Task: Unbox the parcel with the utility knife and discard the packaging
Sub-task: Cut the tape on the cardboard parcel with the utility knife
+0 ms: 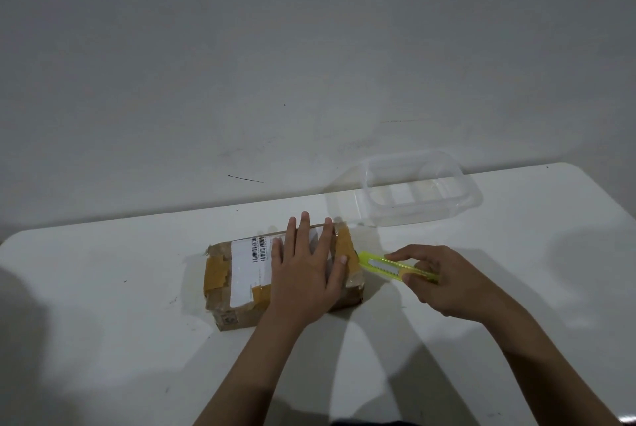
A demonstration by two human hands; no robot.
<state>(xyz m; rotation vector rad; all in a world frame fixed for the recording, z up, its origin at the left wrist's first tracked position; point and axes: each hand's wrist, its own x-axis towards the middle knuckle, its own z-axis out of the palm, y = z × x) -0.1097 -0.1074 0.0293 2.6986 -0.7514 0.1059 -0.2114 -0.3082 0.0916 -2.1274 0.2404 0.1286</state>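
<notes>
A brown cardboard parcel [241, 274] with a white shipping label and yellowish tape lies on the white table [103, 305]. My left hand [306, 267] rests flat on its top right half, fingers spread, pressing it down. My right hand [447, 281] grips a yellow-green utility knife [395, 265] just right of the parcel. The knife's front end points left and touches the parcel's right end by the tape. The blade itself is too small to make out.
A clear plastic container [420, 188] stands open-topped at the back of the table, behind and to the right of the parcel, against the grey wall. The table's rounded corners show at left and right.
</notes>
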